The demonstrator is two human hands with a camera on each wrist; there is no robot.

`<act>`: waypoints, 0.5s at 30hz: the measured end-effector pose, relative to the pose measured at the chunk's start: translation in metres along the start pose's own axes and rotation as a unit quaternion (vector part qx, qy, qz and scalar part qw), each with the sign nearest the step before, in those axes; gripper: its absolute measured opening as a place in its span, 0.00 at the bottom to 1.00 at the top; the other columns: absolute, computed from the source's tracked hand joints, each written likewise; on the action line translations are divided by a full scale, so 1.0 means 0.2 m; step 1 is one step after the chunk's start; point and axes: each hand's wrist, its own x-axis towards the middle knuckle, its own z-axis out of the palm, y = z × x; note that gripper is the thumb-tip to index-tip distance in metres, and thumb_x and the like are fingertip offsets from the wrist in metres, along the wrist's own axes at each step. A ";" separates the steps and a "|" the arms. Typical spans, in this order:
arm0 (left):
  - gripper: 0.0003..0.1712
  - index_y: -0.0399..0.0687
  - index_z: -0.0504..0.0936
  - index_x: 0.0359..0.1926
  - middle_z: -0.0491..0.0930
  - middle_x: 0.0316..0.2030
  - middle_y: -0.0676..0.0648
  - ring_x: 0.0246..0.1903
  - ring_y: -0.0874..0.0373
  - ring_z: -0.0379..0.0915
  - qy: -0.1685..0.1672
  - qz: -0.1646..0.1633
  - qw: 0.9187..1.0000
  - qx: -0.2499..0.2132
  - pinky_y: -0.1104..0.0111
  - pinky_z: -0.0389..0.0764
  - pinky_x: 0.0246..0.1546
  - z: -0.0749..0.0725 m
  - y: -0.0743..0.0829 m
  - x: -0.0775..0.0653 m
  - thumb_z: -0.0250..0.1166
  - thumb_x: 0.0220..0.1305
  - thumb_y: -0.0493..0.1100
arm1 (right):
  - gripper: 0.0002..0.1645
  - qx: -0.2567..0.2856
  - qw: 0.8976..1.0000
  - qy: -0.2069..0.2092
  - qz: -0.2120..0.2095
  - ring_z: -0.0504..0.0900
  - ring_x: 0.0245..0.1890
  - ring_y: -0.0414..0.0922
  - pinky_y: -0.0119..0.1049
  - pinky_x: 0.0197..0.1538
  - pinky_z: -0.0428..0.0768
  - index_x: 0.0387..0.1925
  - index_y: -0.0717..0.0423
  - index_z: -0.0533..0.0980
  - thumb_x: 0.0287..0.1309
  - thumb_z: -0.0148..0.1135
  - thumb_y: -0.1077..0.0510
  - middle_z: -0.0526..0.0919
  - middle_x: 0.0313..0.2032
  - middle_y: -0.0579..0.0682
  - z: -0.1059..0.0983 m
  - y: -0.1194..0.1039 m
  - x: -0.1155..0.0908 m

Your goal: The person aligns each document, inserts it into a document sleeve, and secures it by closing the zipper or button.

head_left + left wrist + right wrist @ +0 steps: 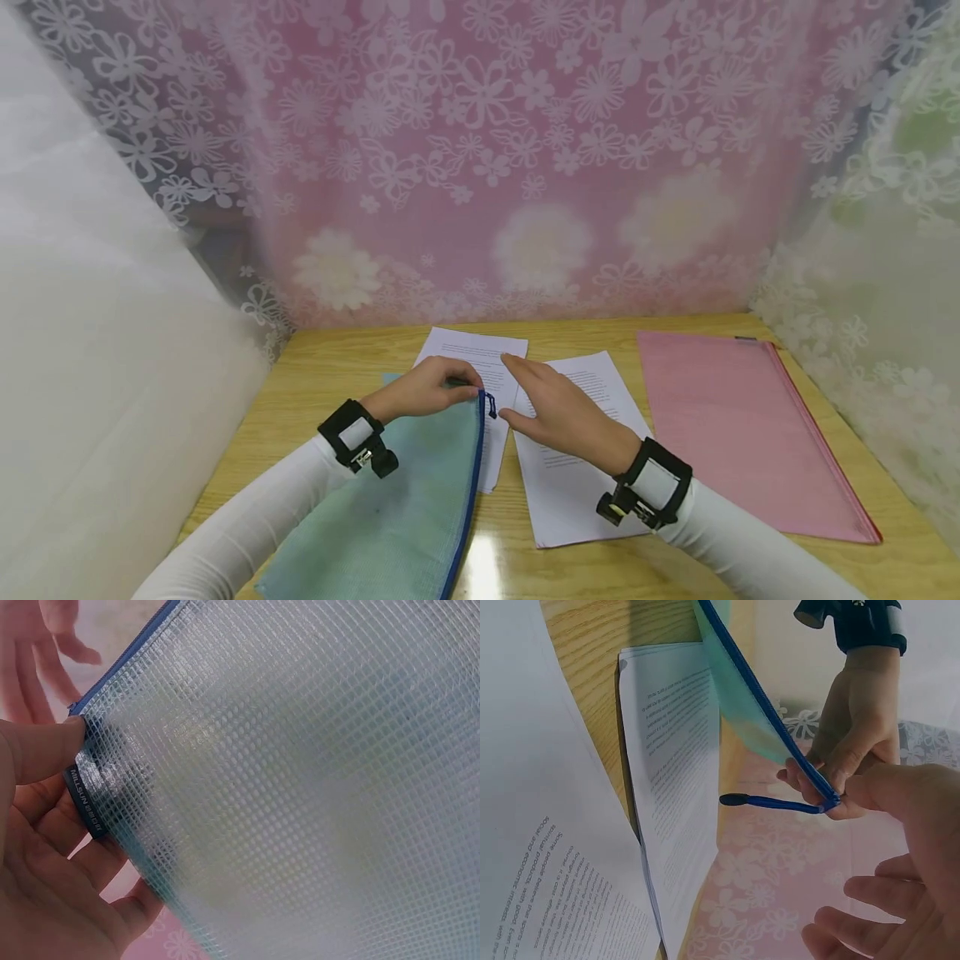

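A teal mesh zipper pouch (405,492) is held up off the table at its far corner by my left hand (427,387), thumb on one face and fingers behind. Along its right edge runs a blue zipper (471,500). A blue cord zipper pull (780,803) dangles from the held corner in the right wrist view. Beside that corner, my right hand (562,412) has its fingers extended and thumb apart, with nothing in its grasp. In the left wrist view, a dark brand tag (84,802) shows at the pouch edge beside my left fingers.
Printed sheets (480,346) lie behind the pouch, and another printed stack (570,500) lies under my right forearm. A pink zipper pouch (735,433) lies flat at the right of the wooden table (337,354). A floral pink curtain (465,167) hangs behind.
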 end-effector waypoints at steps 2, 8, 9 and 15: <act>0.08 0.48 0.86 0.49 0.87 0.44 0.50 0.44 0.62 0.82 -0.001 0.008 1.000 0.002 0.67 0.82 0.48 0.00 0.00 0.00 0.62 0.75 0.41 | 0.44 0.001 1.000 -0.001 -0.001 0.80 0.63 0.58 0.51 0.60 0.82 0.74 0.63 0.66 0.64 0.71 0.48 0.78 0.65 0.63 0.01 0.00 0.01; 0.08 0.48 0.86 0.49 0.87 0.45 0.50 0.44 0.61 0.82 0.005 0.017 1.000 0.017 0.66 0.81 0.47 0.00 0.01 0.00 0.63 0.75 0.41 | 0.35 0.065 0.997 -0.037 0.018 0.82 0.62 0.55 0.50 0.59 0.82 0.70 0.64 0.70 0.68 0.67 0.51 0.81 0.62 0.61 0.04 -0.03 0.05; 0.08 0.48 0.86 0.50 0.87 0.45 0.50 0.44 0.61 0.82 0.005 0.019 1.000 0.019 0.67 0.81 0.47 0.00 0.01 0.00 0.63 0.75 0.41 | 0.34 0.078 0.996 -0.043 0.023 0.82 0.62 0.55 0.50 0.60 0.81 0.69 0.65 0.71 0.69 0.66 0.52 0.81 0.62 0.61 0.04 -0.03 0.06; 0.09 0.49 0.86 0.50 0.87 0.46 0.50 0.44 0.62 0.81 0.000 0.026 1.000 0.014 0.67 0.81 0.45 0.00 0.01 0.00 0.62 0.75 0.42 | 0.25 0.094 0.993 -0.057 0.044 0.84 0.59 0.53 0.48 0.57 0.83 0.64 0.65 0.76 0.71 0.64 0.56 0.84 0.59 0.59 0.07 -0.04 0.09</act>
